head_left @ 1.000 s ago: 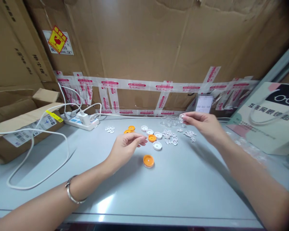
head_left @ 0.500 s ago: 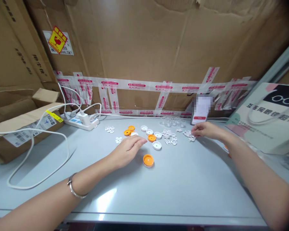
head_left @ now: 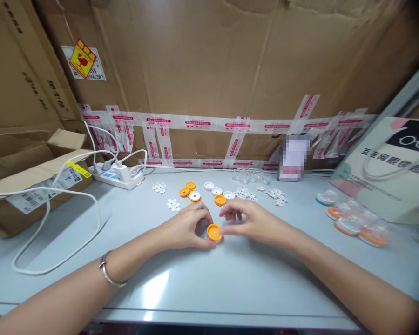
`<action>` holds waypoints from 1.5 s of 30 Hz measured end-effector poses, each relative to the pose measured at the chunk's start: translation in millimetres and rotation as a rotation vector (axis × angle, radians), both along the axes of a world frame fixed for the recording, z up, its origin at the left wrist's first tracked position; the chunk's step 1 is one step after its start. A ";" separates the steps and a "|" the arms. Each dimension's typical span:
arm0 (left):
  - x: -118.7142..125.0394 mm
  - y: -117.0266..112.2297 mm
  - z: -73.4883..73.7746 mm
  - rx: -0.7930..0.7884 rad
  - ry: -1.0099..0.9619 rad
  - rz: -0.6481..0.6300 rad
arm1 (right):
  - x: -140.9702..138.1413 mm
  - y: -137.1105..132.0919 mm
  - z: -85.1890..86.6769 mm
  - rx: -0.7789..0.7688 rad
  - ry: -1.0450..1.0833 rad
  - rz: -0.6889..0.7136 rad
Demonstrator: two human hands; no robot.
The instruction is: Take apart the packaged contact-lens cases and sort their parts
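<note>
A round orange cap [head_left: 214, 231] with a raised rim lies near the middle of the table, with a paler edge under it. My left hand [head_left: 185, 227] curves around its left side, thumb at the front and fingers at the back, gripping it. At the cap's right, my right hand [head_left: 253, 221] has its thumb tip by the rim and its fingers bent above, apart from the thumb. Nothing shows between them. Just behind stand white round caps [head_left: 216, 191] and more orange caps [head_left: 220, 200]. Small white openwork pieces [head_left: 277, 196] lie in piles farther right.
Small white discs [head_left: 173, 204] lie at left, and clear domes [head_left: 251, 176] at the back. Clear-topped pieces with coloured bases [head_left: 347, 225] stand at right by a paper bag [head_left: 387, 172]. A phone [head_left: 293, 160], a power strip [head_left: 120, 177] and an open carton [head_left: 35, 186] are also around.
My right hand has moved left from the pile of white pieces to the orange cap. My left hand has lowered and closed around the cap's left side.
</note>
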State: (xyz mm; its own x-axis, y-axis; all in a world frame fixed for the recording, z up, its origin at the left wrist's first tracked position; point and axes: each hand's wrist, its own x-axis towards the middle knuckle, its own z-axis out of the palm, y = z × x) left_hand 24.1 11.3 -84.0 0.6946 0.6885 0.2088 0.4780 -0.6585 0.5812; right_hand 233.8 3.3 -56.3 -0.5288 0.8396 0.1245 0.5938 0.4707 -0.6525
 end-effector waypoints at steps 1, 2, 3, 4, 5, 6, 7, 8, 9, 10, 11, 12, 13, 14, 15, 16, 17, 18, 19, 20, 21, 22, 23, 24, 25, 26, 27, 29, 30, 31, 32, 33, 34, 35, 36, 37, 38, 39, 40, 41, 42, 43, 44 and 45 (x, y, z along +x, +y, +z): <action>0.4 0.5 -0.6 0.004 0.002 0.004 | -7.0 -4.1 -4.1 0.015 -0.022 0.026; 0.7 0.9 -1.4 0.008 0.003 0.006 | -11.6 -6.7 -7.8 0.025 -0.041 0.037; 0.9 1.4 -2.2 0.010 0.003 0.004 | -14.4 -8.1 -11.1 0.030 -0.057 0.037; 0.9 1.8 -3.1 0.010 0.003 0.000 | -15.6 -8.5 -13.7 0.026 -0.064 0.032; 0.9 2.2 -3.9 0.009 0.001 -0.008 | -15.7 -8.3 -15.7 0.018 -0.064 0.028; 0.8 2.5 -4.7 0.005 -0.003 -0.019 | -15.2 -7.8 -17.1 0.010 -0.060 0.028; 0.7 2.8 -5.3 0.001 -0.008 -0.030 | -14.5 -7.1 -18.0 0.003 -0.054 0.033; 0.6 3.0 -5.7 -0.002 -0.013 -0.040 | -13.9 -6.6 -18.5 -0.002 -0.044 0.042; 0.5 3.3 -6.0 -0.005 -0.017 -0.050 | -13.4 -6.3 -18.7 -0.004 -0.032 0.053; 0.5 3.5 -6.0 -0.007 -0.021 -0.056 | -13.3 -6.1 -18.7 -0.006 -0.019 0.065; 0.5 3.7 -5.9 -0.010 -0.021 -0.062 | -13.4 -6.1 -18.5 -0.007 -0.003 0.076; 0.5 4.0 -5.6 -0.012 -0.018 -0.066 | -13.7 -6.2 -18.0 -0.005 0.013 0.083; 0.5 4.2 -5.2 -0.015 -0.010 -0.068 | -13.9 -6.3 -17.1 0.001 0.028 0.085; 0.4 4.5 -4.6 -0.018 -0.001 -0.070 | -13.9 -6.4 -15.8 0.008 0.045 0.084; 0.1 4.7 -4.0 -0.020 0.009 -0.067 | -13.6 -6.1 -14.2 0.011 0.063 0.081; -0.3 4.9 -3.3 -0.022 0.018 -0.061 | -12.7 -5.5 -12.2 0.007 0.083 0.076; -0.8 5.0 -2.7 -0.023 0.025 -0.054 | -11.1 -4.1 -10.2 -0.002 0.106 0.065; -1.5 5.1 -2.1 -0.025 0.028 -0.048 | -8.9 -2.1 -8.2 -0.015 0.135 0.038; -2.3 5.1 -1.6 -0.028 0.028 -0.043 | -6.0 0.9 -6.6 -0.025 0.165 -0.007; -3.1 4.9 -1.2 -0.032 0.028 -0.044 | -2.6 4.7 -5.6 -0.024 0.190 -0.071; -3.9 4.7 -0.8 -0.036 0.027 -0.047 | 1.1 9.3 -5.3 -0.005 0.203 -0.148; -4.5 4.4 -0.6 -0.041 0.026 -0.053 | 4.9 14.4 -5.8 0.035 0.203 -0.227; -5.0 4.1 -0.5 -0.044 0.025 -0.056 | 8.4 19.8 -7.2 0.089 0.185 -0.295; -5.3 3.7 -0.4 -0.047 0.027 -0.058 | 11.5 25.2 -9.2 0.152 0.150 -0.344; -5.5 3.4 -0.4 -0.048 0.029 -0.058 | 13.7 30.3 -11.7 0.216 0.104 -0.371; -5.5 3.2 -0.3 -0.049 0.031 -0.057 | 15.2 34.9 -14.6 0.273 0.053 -0.379; -5.5 3.1 -0.2 -0.048 0.033 -0.055 | 15.7 38.8 -17.5 0.315 0.004 -0.371; -5.4 3.2 0.3 -0.048 0.036 -0.053 | 14.5 44.5 -23.0 0.360 -0.067 -0.324; -5.3 3.3 0.6 -0.048 0.036 -0.053 | 13.3 46.5 -25.5 0.366 -0.088 -0.296; -5.3 3.4 1.0 -0.047 0.036 -0.052 | 11.9 48.1 -27.7 0.365 -0.103 -0.271; -5.2 3.4 1.4 -0.047 0.035 -0.052 | 10.5 49.3 -29.5 0.358 -0.114 -0.251; -5.1 3.4 1.8 -0.047 0.034 -0.051 | 9.4 50.2 -31.0 0.350 -0.122 -0.238; -5.0 3.3 2.1 -0.047 0.033 -0.050 | 8.6 50.7 -31.9 0.344 -0.125 -0.231; -4.8 3.2 2.3 -0.047 0.034 -0.050 | 8.1 50.6 -32.1 0.348 -0.118 -0.229; -4.7 3.0 2.4 -0.047 0.034 -0.049 | 7.7 49.6 -31.4 0.362 -0.103 -0.228; -4.7 2.9 2.4 -0.047 0.034 -0.049 | 7.4 47.6 -29.8 0.384 -0.079 -0.222; -4.7 2.8 2.5 -0.046 0.033 -0.050 | 7.1 44.3 -27.2 0.403 -0.053 -0.208; -4.9 2.8 2.6 -0.044 0.033 -0.054 | 6.6 39.7 -23.8 0.414 -0.027 -0.184; -5.3 2.9 2.9 -0.042 0.033 -0.059 | 5.9 34.0 -20.0 0.408 -0.009 -0.145; -5.8 3.2 3.4 -0.038 0.034 -0.063 | 5.0 27.3 -16.0 0.388 -0.003 -0.095; -6.6 3.7 4.1 -0.032 0.035 -0.068 | 3.9 20.2 -12.4 0.356 -0.010 -0.040; -7.5 4.3 5.1 -0.025 0.035 -0.072 | 2.5 13.2 -9.5 0.321 -0.029 0.011; -8.4 5.1 6.3 -0.017 0.033 -0.073 | 0.9 6.7 -7.5 0.288 -0.058 0.050; -9.4 6.0 7.7 -0.013 0.030 -0.072 | -0.9 1.2 -6.7 0.262 -0.088 0.074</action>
